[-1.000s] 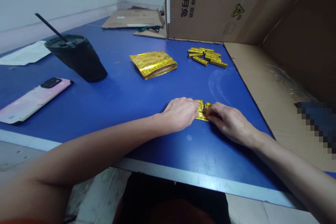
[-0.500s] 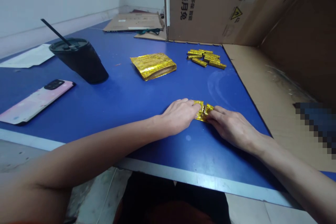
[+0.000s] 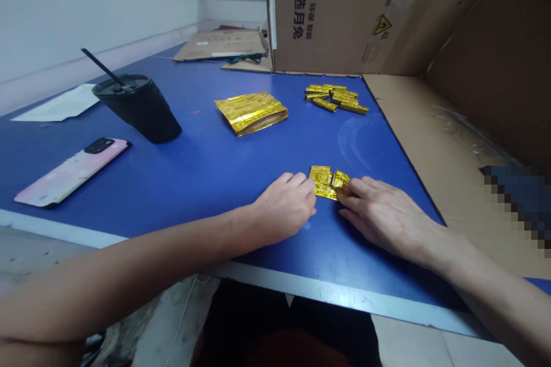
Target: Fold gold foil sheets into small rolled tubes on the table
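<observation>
A small sheet of gold foil paper [image 3: 322, 176], partly folded with a raised flap on its right side, lies near the front of the blue table. My right hand [image 3: 379, 206] pinches the right end of this paper, its thumb and fingertips pressed at the fold. At the paper's left edge rests my left hand [image 3: 286, 206], closed with the fingers curled under. Its fingertips are hidden, so I cannot tell whether anything is in them. Farther back are a stack of gold foil paper [image 3: 252, 112] and a small pile of rolled gold foil pieces [image 3: 325, 104].
A black tumbler with a straw [image 3: 146, 112] and a pink-and-white phone [image 3: 71, 175] are on the left. White paper [image 3: 58, 104] lies behind them. Flat cardboard [image 3: 224, 45] sits at the back, and a large cardboard box [image 3: 336, 17] walls the back right.
My left hand has drawn back left and down from the gold foil paper, uncovering its left part. My right hand keeps its pinch on the right end. The view has shifted slightly.
</observation>
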The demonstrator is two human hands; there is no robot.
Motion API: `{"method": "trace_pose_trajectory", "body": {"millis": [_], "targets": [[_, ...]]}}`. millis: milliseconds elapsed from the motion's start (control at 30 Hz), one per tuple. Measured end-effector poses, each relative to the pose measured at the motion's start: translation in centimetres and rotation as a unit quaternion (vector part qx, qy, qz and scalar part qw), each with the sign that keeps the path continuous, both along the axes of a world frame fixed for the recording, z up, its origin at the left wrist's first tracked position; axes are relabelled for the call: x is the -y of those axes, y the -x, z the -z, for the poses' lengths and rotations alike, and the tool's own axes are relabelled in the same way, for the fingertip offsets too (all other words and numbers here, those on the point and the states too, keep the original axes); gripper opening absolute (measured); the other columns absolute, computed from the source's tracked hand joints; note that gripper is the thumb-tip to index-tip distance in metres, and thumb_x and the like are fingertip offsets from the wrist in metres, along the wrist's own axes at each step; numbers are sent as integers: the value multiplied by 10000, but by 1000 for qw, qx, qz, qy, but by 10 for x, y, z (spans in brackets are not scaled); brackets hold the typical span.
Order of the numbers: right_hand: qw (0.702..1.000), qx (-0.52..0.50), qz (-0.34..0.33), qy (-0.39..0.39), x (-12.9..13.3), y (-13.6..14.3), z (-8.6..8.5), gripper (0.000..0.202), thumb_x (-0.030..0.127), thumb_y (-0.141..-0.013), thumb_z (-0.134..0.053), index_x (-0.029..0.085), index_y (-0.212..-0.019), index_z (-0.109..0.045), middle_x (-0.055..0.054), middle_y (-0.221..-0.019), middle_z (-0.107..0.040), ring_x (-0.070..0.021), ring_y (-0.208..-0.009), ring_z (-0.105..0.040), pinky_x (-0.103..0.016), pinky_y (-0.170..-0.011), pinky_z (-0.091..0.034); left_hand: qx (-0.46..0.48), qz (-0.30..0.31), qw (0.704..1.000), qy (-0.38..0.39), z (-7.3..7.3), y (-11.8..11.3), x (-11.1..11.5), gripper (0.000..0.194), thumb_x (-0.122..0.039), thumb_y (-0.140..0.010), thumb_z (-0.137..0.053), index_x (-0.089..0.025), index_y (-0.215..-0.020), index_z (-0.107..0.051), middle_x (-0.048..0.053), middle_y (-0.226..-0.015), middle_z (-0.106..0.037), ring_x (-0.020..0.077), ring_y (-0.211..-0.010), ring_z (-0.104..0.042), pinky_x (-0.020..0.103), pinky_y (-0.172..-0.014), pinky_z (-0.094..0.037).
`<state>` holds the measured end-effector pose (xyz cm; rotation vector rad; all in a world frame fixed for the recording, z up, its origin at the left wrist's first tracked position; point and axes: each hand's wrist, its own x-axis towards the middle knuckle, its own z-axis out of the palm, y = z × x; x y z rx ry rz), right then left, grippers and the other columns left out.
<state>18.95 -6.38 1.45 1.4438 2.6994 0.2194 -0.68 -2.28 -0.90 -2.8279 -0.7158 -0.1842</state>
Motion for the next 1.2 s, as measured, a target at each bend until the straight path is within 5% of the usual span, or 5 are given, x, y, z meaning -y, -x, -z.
{"method": "trace_pose_trajectory", "body": {"millis": [200, 367, 633, 933, 1200], "targets": [[1000, 22, 2, 7, 8, 7, -2, 288, 314, -820, -452, 111, -953, -607, -121, -869, -578, -229, -763, -534, -361, -691, -431, -11, -26, 1000, -10, 1, 3, 11, 584, -580, -819, -349, -86, -1034, -573, 137, -1059, -583, 268, -1018, -472, 431, -902, -278], [999, -12, -46, 25, 19, 19, -3, 296, 335, -821, -445, 111, -910, -616, -111, -856, -586, -223, -767, -545, -349, -686, -440, -26, -60, 998, -15, -1, 4, -3, 537, -505, -864, -323, -110, -1185, -491, 113, -1205, -529, 298, -1183, -373, 509, -978, -176], [994, -34, -105, -24, 26, 24, -2, 332, 364, -831, -428, 115, -965, -604, -96, -857, -612, -228, -787, -535, -359, -697, -419, 7, -87, 996, 35, 2, -2, -20, 455, -429, -881, -327, -119, -1167, -500, 101, -1223, -516, 266, -1202, -358, 490, -982, -211], [993, -42, -108, 10, 27, 25, -6, 360, 437, -832, -409, 148, -866, -622, -90, -827, -625, -223, -787, -535, -359, -713, -402, 21, -135, 990, 29, -6, -24, -12, 494, -516, -828, -393, -92, -940, -622, 149, -1064, -602, 293, -1111, -434, 509, -958, -222], [991, -99, -80, 39, 22, 20, -7, 340, 416, -839, -418, 153, -880, -629, -99, -878, -653, -231, -839, -574, -386, -766, -419, 1, -133, 988, 73, -8, -24, -15, 458, -484, -824, -432, -100, -1015, -591, 146, -1170, -545, 311, -1166, -387, 542, -953, -227]]}}
